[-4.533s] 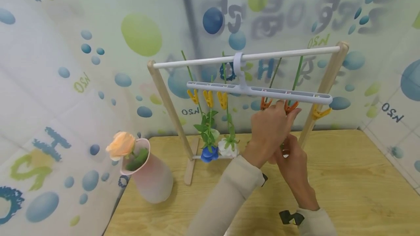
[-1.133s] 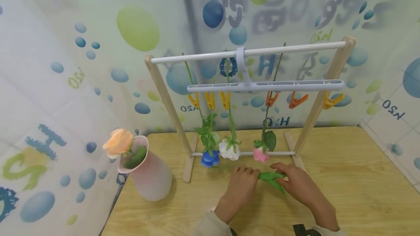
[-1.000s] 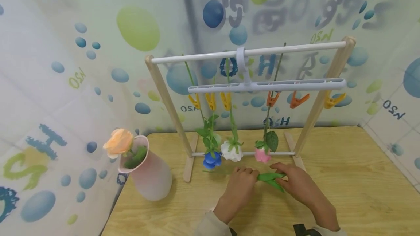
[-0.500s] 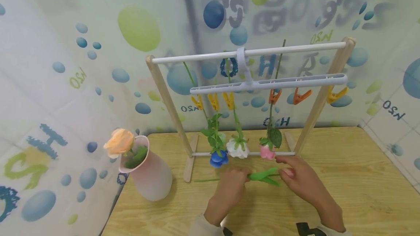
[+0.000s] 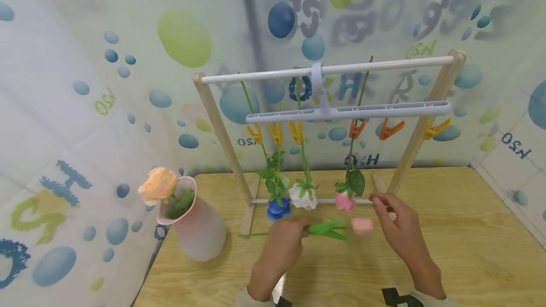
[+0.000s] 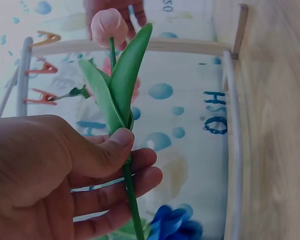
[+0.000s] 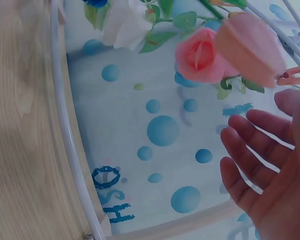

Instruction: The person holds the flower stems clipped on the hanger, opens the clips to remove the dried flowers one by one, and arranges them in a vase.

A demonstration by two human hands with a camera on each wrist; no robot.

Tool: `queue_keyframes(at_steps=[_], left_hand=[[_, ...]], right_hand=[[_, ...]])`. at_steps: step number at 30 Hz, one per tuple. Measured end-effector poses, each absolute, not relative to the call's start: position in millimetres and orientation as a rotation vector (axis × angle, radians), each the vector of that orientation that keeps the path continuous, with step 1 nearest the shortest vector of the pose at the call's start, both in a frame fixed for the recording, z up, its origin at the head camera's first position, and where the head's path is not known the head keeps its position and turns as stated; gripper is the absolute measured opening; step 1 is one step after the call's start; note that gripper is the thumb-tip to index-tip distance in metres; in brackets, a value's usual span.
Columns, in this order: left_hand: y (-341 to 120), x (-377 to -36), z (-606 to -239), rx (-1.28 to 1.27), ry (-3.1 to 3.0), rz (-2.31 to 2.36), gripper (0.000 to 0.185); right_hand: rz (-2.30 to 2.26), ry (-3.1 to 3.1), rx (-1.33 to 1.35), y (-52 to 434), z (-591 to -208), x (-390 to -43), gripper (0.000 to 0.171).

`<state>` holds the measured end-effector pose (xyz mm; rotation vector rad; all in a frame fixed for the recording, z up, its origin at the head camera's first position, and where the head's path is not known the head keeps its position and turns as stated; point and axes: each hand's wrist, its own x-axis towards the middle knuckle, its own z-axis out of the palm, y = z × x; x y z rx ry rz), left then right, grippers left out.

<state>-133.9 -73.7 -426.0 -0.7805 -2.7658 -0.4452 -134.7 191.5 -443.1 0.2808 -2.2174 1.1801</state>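
Note:
My left hand (image 5: 279,245) pinches the green stem of a pink tulip (image 5: 362,226) between thumb and fingers, just below its leaves. The tulip lies sideways above the table, bloom to the right. My right hand (image 5: 403,236) is apart from the bloom, its fingers loosely bent and holding nothing; the right wrist view shows the tulip bloom (image 7: 252,50) beyond the fingertips. Behind, a pale hanger (image 5: 379,110) carries clothes pegs. From it hang upside down a blue flower (image 5: 278,209), a white flower (image 5: 303,197) and a pink rose (image 5: 344,200). One orange peg (image 5: 390,129) holds nothing.
A pink-white vase (image 5: 202,231) with a peach rose (image 5: 159,186) stands at the left of the wooden table (image 5: 469,250). The rack's white top rail (image 5: 384,65) bears the hanger, between wooden uprights (image 5: 223,136). A patterned sheet hangs behind.
Both hands came down from the right orange peg, and the tulip is off the hanger. The right hand has let go of it and drawn right; the left hand has carried it left.

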Motion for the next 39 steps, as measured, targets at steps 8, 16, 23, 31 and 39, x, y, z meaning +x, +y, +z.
queue_keyframes(at_steps=[8,16,23,31,39], left_hand=[[-85,-131,-410,-0.705,-2.656,-0.521,0.015],[-93,-130,-386,-0.618,-2.398,-0.549,0.021],[-101,-135,-366,-0.595,-2.168,-0.518,0.025],[-102,-138,-349,-0.579,-2.070,-0.555,0.023],[-108,-140,-333,-0.528,-1.996,-0.610,0.016]], right_hand=[[1.189,-2.200,0.170,186,-439,-143,0.022],[1.300,-2.220,0.107,172,-435,-147,0.036],[1.349,-2.256,0.122,157,-430,-153,0.041],[1.368,-2.267,0.136,148,-425,-158,0.050],[1.349,-2.302,0.057,147,-421,-159,0.070]])
